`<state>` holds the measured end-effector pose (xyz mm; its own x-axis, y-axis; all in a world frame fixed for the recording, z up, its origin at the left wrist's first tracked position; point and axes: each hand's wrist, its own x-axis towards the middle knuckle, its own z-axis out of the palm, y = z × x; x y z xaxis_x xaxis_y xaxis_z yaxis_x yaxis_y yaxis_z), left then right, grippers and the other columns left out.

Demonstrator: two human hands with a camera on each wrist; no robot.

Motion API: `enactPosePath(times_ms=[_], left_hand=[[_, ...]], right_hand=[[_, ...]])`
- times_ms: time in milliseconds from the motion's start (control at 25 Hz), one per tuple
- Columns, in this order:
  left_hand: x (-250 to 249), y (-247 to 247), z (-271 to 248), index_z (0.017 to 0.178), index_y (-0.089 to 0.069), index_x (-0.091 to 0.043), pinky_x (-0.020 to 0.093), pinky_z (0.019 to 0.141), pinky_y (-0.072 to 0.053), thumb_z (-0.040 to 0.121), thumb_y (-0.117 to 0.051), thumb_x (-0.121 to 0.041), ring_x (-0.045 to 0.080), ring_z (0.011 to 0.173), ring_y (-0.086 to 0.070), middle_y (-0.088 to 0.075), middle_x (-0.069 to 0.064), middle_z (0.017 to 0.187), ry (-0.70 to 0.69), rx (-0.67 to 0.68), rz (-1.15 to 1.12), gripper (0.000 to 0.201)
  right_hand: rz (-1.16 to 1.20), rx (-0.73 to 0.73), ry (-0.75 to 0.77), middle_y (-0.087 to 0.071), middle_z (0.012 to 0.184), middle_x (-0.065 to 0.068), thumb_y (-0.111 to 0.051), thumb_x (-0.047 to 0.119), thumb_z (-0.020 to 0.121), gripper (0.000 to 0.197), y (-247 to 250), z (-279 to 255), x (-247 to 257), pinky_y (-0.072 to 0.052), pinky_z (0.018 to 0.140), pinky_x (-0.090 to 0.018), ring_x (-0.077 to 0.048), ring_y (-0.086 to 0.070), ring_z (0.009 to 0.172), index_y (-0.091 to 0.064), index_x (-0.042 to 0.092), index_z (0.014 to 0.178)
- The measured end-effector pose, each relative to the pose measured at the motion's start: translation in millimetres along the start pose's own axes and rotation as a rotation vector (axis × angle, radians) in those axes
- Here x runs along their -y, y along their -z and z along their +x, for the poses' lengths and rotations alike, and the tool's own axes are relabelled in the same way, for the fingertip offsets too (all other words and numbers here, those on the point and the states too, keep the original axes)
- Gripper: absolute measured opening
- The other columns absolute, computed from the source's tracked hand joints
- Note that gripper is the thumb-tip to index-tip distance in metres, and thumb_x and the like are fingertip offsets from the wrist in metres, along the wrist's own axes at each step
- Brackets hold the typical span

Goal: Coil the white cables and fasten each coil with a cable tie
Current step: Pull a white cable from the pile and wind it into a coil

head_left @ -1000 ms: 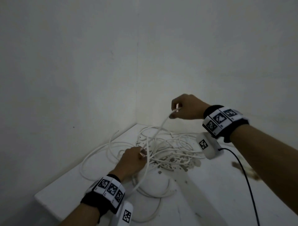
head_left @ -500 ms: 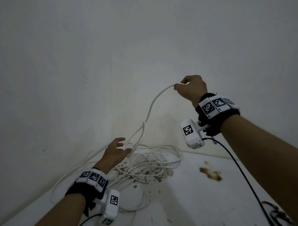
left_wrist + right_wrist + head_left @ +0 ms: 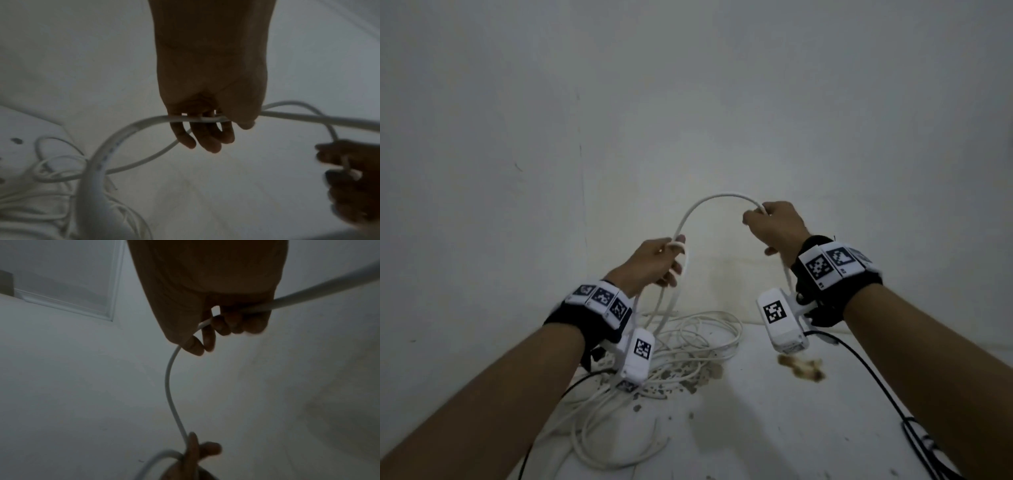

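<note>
A white cable [image 3: 709,202] arches in the air between two raised hands, above a loose tangle of more white cable [image 3: 688,346] lying on a white table [image 3: 808,428] set into the corner of the room. The left hand [image 3: 654,262] curls its grip around two strands where they cross, below and left of the arch. The right hand [image 3: 779,228] pinches the cable at the arch's far end, fingers wrapped around it, with a strand hanging down past the wrist.

This looks like the first loop of a coil being formed. To do it well, the right hand would likely bring its section to the left grip, keeping each loop the same size as the arch and letting the cable twist freely. Strands in the tangle may snag.

No cable tie is visible.
</note>
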<state>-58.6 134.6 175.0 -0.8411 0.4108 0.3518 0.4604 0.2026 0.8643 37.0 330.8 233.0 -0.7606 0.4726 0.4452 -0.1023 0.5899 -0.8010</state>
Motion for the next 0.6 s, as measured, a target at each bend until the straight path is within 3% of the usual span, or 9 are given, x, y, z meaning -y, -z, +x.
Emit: enactPosePath(times_ms=[80, 160, 240, 280, 360, 440, 520, 600], left_hand=[[-17, -2, 13, 0.112, -0.063, -0.01, 0.042, 0.08, -0.056, 0.099, -0.051, -0.042, 0.023, 0.086, -0.07, -0.072, 0.007, 0.104, -0.05, -0.05, -0.009, 0.036], [-20, -2, 21, 0.115, -0.062, -0.016, 0.036, 0.083, -0.05, 0.097, -0.058, -0.031, 0.021, 0.104, -0.063, -0.066, 0.002, 0.115, -0.171, -0.054, 0.208, 0.024], [-16, -7, 25, 0.128, -0.053, -0.024, 0.03, 0.089, -0.042, 0.096, -0.056, -0.021, 0.021, 0.12, -0.052, -0.056, 0.003, 0.126, -0.2, 0.073, 0.447, 0.032], [-14, -14, 24, 0.137, -0.045, -0.025, 0.03, 0.095, -0.039, 0.096, -0.052, -0.018, 0.022, 0.129, -0.045, -0.049, 0.005, 0.138, -0.171, 0.178, 0.49, 0.042], [-13, -30, 19, 0.15, -0.03, -0.026, 0.034, 0.105, -0.037, 0.095, -0.044, -0.009, 0.021, 0.14, -0.034, -0.034, 0.002, 0.153, -0.058, 0.395, 0.421, 0.059], [-15, -42, 16, 0.148, -0.033, -0.026, 0.039, 0.106, -0.042, 0.092, -0.037, -0.001, 0.018, 0.137, -0.037, -0.037, -0.005, 0.148, -0.009, 0.462, 0.267, 0.062], [-13, -45, 17, 0.136, -0.045, -0.023, 0.045, 0.101, -0.047, 0.096, -0.034, -0.001, 0.023, 0.126, -0.051, -0.051, -0.001, 0.138, -0.07, 0.371, 0.206, 0.047], [-10, -35, 19, 0.129, -0.054, -0.02, 0.046, 0.089, -0.053, 0.099, -0.046, -0.012, 0.031, 0.112, -0.062, -0.066, 0.004, 0.12, -0.12, 0.215, 0.234, 0.032]], right_hand=[[-0.039, 0.175, -0.093, -0.059, 0.098, -0.011, -0.048, 0.016, 0.097, 0.023, 3, -3, -13, -0.05, 0.073, -0.035, -0.024, -0.053, 0.086, -0.062, 0.004, 0.11], [-0.035, 0.212, -0.172, -0.051, 0.129, -0.018, -0.041, 0.005, 0.098, 0.045, 6, 0, -27, -0.043, 0.096, -0.039, -0.029, -0.05, 0.112, -0.043, -0.002, 0.142], [0.009, 0.14, -0.113, -0.033, 0.157, -0.014, -0.038, 0.004, 0.096, 0.067, 7, 4, -37, -0.036, 0.11, -0.037, -0.03, -0.042, 0.135, -0.014, 0.01, 0.158], [0.03, 0.141, -0.053, -0.029, 0.16, -0.01, -0.038, 0.005, 0.094, 0.071, 4, 4, -39, -0.034, 0.114, -0.037, -0.028, -0.04, 0.139, -0.012, 0.016, 0.159], [0.038, 0.295, 0.039, -0.029, 0.162, -0.006, -0.04, 0.008, 0.094, 0.067, -7, -1, -37, -0.028, 0.116, -0.033, -0.02, -0.035, 0.142, -0.022, 0.017, 0.158], [-0.03, 0.491, 0.079, -0.032, 0.16, -0.006, -0.042, 0.022, 0.101, 0.06, -23, -14, -32, -0.029, 0.107, -0.027, -0.015, -0.038, 0.134, -0.023, 0.013, 0.157], [0.004, 0.551, 0.082, -0.047, 0.148, -0.01, -0.044, 0.034, 0.103, 0.063, -40, -20, -35, -0.04, 0.096, -0.028, -0.017, -0.053, 0.115, -0.021, 0.012, 0.157], [0.124, 0.521, 0.006, -0.065, 0.109, -0.011, -0.048, 0.036, 0.103, 0.05, -48, -25, -39, -0.051, 0.078, -0.034, -0.018, -0.063, 0.081, -0.039, 0.01, 0.144]])
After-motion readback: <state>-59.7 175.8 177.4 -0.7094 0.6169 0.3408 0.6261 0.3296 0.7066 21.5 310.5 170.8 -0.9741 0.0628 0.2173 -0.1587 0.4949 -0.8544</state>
